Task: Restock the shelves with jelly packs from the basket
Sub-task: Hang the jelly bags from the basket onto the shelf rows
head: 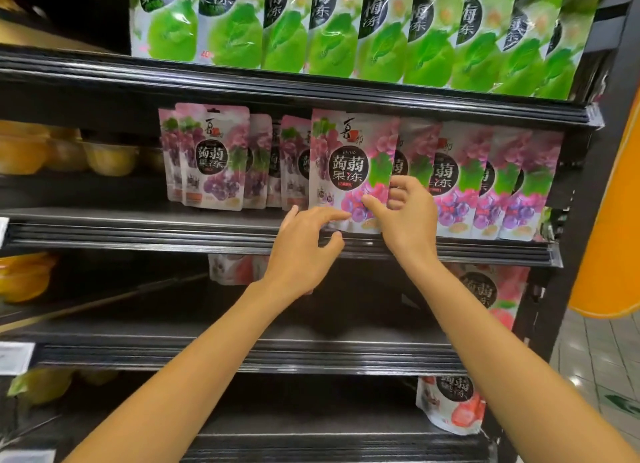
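Middle shelf (138,220): the front grape pack (349,165) stands upright at the shelf's front edge. To its left is a cluster of like packs (207,158); to its right is a row (485,185) that it partly overlaps.

Right hand (408,217): grasping the front grape pack low on its right side, thumb across the face, fingers curled round the right edge.

Left hand (304,251): released, fingers loosely spread, index tip against the pack's bottom edge; holds nothing.

Top shelf: green packs (346,30), closely ranked.

Lower shelves, right end: red packs (485,296).

Left of the grape stock: yellow cups (69,154).
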The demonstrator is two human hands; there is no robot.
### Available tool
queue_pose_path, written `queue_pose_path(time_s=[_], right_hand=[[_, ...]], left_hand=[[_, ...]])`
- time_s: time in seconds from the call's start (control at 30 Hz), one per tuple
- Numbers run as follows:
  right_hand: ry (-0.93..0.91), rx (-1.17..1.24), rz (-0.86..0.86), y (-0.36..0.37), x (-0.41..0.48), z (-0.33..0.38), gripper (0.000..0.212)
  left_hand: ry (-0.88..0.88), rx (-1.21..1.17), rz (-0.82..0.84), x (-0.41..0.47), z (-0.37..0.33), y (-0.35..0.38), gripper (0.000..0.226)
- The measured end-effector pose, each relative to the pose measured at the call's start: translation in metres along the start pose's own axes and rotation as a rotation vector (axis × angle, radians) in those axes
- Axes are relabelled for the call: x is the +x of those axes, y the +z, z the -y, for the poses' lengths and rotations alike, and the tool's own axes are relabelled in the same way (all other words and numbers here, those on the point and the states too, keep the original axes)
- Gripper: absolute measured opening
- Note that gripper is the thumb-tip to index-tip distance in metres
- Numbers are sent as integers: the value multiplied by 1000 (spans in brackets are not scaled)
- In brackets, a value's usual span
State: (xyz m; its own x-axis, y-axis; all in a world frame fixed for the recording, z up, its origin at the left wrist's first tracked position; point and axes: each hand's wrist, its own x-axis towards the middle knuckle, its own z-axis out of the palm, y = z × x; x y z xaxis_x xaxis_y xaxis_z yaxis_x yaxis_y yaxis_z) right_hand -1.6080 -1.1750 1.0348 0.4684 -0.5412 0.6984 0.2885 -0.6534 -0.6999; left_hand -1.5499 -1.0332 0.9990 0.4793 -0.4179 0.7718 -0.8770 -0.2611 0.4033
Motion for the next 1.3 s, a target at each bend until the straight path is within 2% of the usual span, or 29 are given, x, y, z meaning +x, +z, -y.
queue_pose_path(time_s=[0.33, 0.4, 0.5, 0.6, 0.83, 0.97, 1.03, 1.13, 1.17, 1.3], right_hand=[[-207, -53, -210, 3, -55, -17, 22], [-247, -34, -210, 9, -78, -19, 16], [-209, 17, -144, 23, -129, -28, 13], [-48, 47, -43, 43, -199, -50, 13], [520, -63, 276, 75, -412, -138, 10], [820, -128, 392, 82, -515, -188, 25], [937, -167, 462, 83, -561, -218, 28], [1139, -255, 646, 86, -632, -270, 14], [1195, -302, 704, 86, -657, -289, 15], [1358, -389, 790, 98, -750, -363, 17]], left_hand=[[-25, -249, -188, -51, 7, -19, 21], [-41, -270, -180, -72, 15, -27, 21], [-134, -310, -96, -115, 34, -37, 22], [-288, -364, -2, -171, 64, -40, 23], [-797, -454, 203, -366, 164, -17, 30], [-1111, -444, 291, -492, 205, 10, 31], [-1208, -426, 329, -554, 221, 26, 26], [-1370, -416, 423, -641, 242, 56, 14], [-1410, -410, 444, -667, 249, 67, 11], [-1562, -242, 506, -763, 279, 117, 20]])
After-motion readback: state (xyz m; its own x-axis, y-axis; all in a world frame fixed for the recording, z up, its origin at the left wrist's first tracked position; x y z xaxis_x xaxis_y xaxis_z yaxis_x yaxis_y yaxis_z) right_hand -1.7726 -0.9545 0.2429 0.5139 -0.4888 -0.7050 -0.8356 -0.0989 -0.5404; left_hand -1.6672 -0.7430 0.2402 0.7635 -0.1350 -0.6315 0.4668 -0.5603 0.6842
